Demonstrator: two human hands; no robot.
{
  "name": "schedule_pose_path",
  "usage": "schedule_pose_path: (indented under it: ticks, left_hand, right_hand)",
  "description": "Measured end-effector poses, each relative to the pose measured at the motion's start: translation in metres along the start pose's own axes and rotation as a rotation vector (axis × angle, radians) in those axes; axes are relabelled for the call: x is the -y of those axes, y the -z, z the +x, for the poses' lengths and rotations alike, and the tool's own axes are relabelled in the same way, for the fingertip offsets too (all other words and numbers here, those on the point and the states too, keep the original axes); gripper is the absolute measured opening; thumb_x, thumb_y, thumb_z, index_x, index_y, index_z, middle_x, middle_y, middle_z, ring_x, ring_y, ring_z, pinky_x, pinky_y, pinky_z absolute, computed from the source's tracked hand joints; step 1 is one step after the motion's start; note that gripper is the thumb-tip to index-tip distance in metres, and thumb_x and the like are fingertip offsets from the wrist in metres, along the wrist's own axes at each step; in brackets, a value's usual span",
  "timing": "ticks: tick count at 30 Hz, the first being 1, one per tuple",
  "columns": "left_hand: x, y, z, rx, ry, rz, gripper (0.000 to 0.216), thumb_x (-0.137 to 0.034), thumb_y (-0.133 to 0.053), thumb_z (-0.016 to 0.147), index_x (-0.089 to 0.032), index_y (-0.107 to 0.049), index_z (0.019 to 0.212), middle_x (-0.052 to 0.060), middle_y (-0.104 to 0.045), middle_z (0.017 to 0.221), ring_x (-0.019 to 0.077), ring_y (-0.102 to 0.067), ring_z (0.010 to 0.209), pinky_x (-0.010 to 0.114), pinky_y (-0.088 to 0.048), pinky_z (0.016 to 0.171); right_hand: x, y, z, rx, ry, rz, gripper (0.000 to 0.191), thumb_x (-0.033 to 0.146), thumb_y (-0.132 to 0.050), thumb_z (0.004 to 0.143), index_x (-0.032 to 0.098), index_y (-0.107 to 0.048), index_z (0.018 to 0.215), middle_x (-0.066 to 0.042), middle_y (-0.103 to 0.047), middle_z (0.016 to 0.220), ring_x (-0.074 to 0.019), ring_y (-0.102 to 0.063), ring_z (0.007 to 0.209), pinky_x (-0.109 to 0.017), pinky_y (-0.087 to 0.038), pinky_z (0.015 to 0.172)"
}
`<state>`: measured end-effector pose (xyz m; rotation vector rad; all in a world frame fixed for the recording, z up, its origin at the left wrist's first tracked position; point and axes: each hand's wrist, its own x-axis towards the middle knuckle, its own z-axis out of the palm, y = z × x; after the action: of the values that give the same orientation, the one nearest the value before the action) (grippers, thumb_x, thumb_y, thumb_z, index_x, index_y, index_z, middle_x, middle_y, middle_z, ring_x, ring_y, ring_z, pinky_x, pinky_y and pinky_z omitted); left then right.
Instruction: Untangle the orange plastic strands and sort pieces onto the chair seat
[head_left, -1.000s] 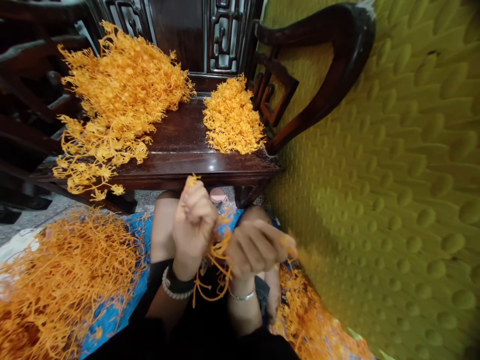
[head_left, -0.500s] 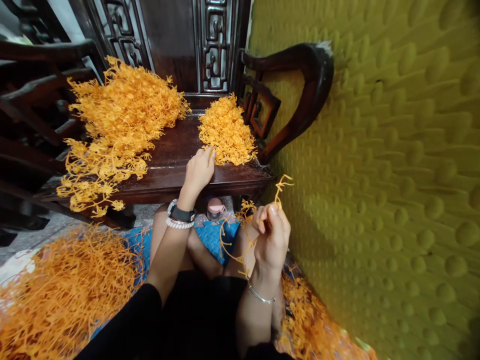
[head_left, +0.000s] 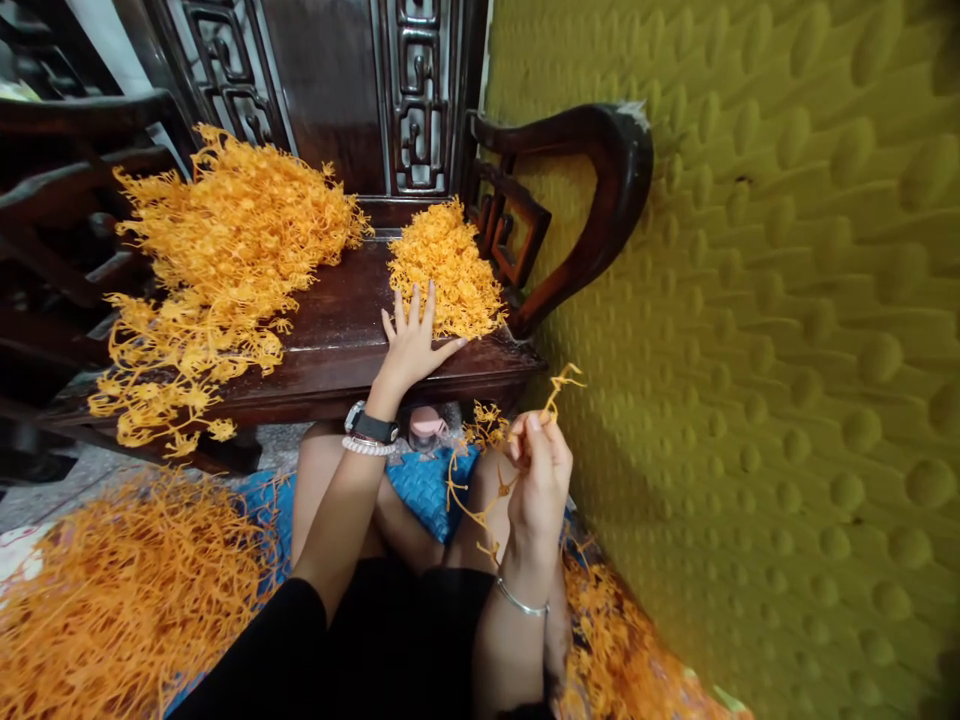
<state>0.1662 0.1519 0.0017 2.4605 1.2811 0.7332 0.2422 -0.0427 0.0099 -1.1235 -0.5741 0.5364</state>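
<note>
My left hand (head_left: pixel 410 350), with a watch and a beaded bracelet at its wrist, is open with fingers spread. Its fingertips are at the front left edge of a small heap of orange branched pieces (head_left: pixel 448 265) on the dark wooden bench seat (head_left: pixel 334 310). Above my right knee, my right hand (head_left: pixel 541 470) is closed on a thin orange branched strand (head_left: pixel 555 390). One end of that strand sticks up past my fingertips; more of it dangles on the left of the hand. Part of the strand is hidden in my grip.
A bigger orange heap (head_left: pixel 240 230) covers the bench's left side and hangs over its front edge. Loose orange strands (head_left: pixel 135 590) lie at lower left, with more (head_left: pixel 622 640) at lower right. A pink-lidded container (head_left: pixel 427 425) stands under the bench. A padded yellow-green wall (head_left: pixel 750 350) borders the right.
The fingers of my left hand have gone from bunched together at the small heap to spread apart. My right hand keeps its hold on the strand. The whole view has shifted slightly.
</note>
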Motion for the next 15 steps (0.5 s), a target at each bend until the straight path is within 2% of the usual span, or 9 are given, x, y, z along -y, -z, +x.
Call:
schedule_pose_path:
  ticks: [1,3,6,8,9,10,12,13,15]
  left_hand:
    - [0.0,0.0,0.0,-0.013,-0.007,-0.009,0.108,-0.072,-0.053,0.079,-0.015,-0.004,0.156,0.018,0.004,0.163,0.0424,0.01,0.148,0.068,0.002,0.113]
    - [0.0,0.002,0.001,-0.058,-0.023,-0.039,0.113,-0.074,-0.06,0.072,-0.019,-0.008,0.156,0.016,0.014,0.161,0.0438,0.015,0.146,0.07,0.006,0.111]
    - [0.0,0.011,-0.001,-0.172,-0.044,-0.177,0.087,-0.065,-0.059,0.08,-0.026,-0.029,0.152,0.009,0.017,0.162,0.0405,0.02,0.145,0.066,0.005,0.114]
    - [-0.001,0.019,-0.011,-0.224,-0.122,-0.35,0.063,-0.056,-0.052,0.09,-0.026,-0.045,0.144,0.008,0.002,0.164,0.0349,0.011,0.149,0.059,0.0,0.118]
    - [-0.003,0.023,-0.02,-0.199,-0.183,-0.47,0.053,-0.052,-0.048,0.093,-0.025,-0.052,0.139,0.009,-0.014,0.163,0.0323,-0.001,0.151,0.056,-0.005,0.12]
    - [-0.006,0.027,-0.031,-0.131,-0.25,-0.602,0.046,-0.049,-0.045,0.096,-0.025,-0.059,0.132,0.01,-0.033,0.157,0.0297,-0.018,0.149,0.054,-0.013,0.12]
    - [-0.015,0.029,-0.058,0.115,-0.334,-0.88,0.038,-0.043,-0.041,0.099,-0.024,-0.066,0.121,0.01,-0.063,0.132,0.0251,-0.053,0.13,0.049,-0.035,0.113]
    - [-0.02,0.028,-0.072,0.209,-0.35,-0.971,0.037,-0.041,-0.042,0.099,-0.023,-0.067,0.118,0.01,-0.069,0.123,0.0239,-0.061,0.12,0.046,-0.042,0.107]
    - [-0.03,0.022,-0.096,0.231,-0.386,-1.014,0.033,-0.039,-0.055,0.093,-0.022,-0.065,0.119,0.01,-0.068,0.123,0.0237,-0.062,0.117,0.041,-0.045,0.103]
  right_hand:
    - [-0.001,0.001,0.001,0.004,0.007,-0.007,0.031,0.045,-0.064,0.08,0.02,-0.051,0.068,0.007,-0.041,0.059,-0.0081,-0.032,0.051,-0.022,-0.03,0.051]
    - [-0.003,0.002,0.002,0.027,0.019,-0.013,0.025,0.043,-0.061,0.082,0.02,-0.056,0.074,0.006,-0.043,0.06,-0.0093,-0.035,0.053,-0.023,-0.032,0.053]
    - [-0.003,0.002,0.003,0.063,0.005,0.037,0.017,0.036,-0.059,0.082,0.02,-0.063,0.085,0.005,-0.049,0.065,-0.0109,-0.044,0.06,-0.024,-0.037,0.06]
    - [0.0,0.001,0.002,0.089,-0.025,0.096,0.016,0.032,-0.06,0.08,0.02,-0.065,0.09,0.003,-0.055,0.07,-0.0119,-0.05,0.066,-0.026,-0.042,0.067]
    - [0.001,0.001,0.001,0.102,-0.045,0.122,0.018,0.031,-0.061,0.08,0.02,-0.067,0.092,0.002,-0.058,0.073,-0.0126,-0.053,0.069,-0.027,-0.044,0.07]
    - [0.002,0.0,-0.001,0.118,-0.069,0.147,0.019,0.031,-0.061,0.08,0.02,-0.067,0.095,0.001,-0.061,0.077,-0.0135,-0.056,0.073,-0.028,-0.046,0.074]
    - [0.004,-0.001,-0.003,0.164,-0.106,0.189,0.021,0.03,-0.061,0.081,0.02,-0.068,0.099,-0.002,-0.066,0.087,-0.0153,-0.061,0.083,-0.031,-0.048,0.084]
    - [0.004,-0.002,-0.005,0.189,-0.116,0.206,0.022,0.03,-0.062,0.082,0.021,-0.069,0.1,-0.003,-0.068,0.093,-0.0159,-0.063,0.088,-0.032,-0.048,0.088]
    - [0.005,-0.003,-0.008,0.236,-0.123,0.227,0.021,0.03,-0.061,0.083,0.022,-0.069,0.101,-0.003,-0.069,0.101,-0.0166,-0.064,0.095,-0.033,-0.048,0.093]
